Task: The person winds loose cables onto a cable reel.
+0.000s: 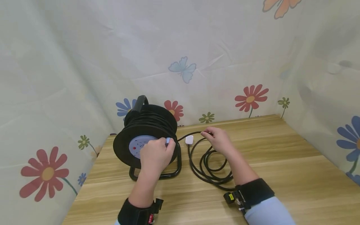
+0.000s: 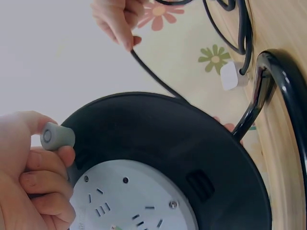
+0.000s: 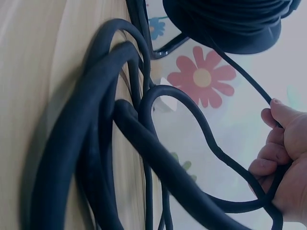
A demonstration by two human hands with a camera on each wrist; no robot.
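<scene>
Upright on the worktop (image 1: 281,162) stands the cable reel (image 1: 146,137); the left hand (image 1: 156,154) grips its grey crank knob (image 2: 56,136), while the right hand (image 1: 220,140) pinches the black cable (image 1: 208,165) beside loose coils and a white plug (image 1: 189,139).

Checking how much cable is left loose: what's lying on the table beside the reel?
Black cable in loose loops and a white plug lie on the table. The right hand hides part of it.

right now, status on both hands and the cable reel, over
Left hand grips reel's grey crank knob. Right hand holds black cable feeding cable reel. Loose coils and white plug on table.
</scene>
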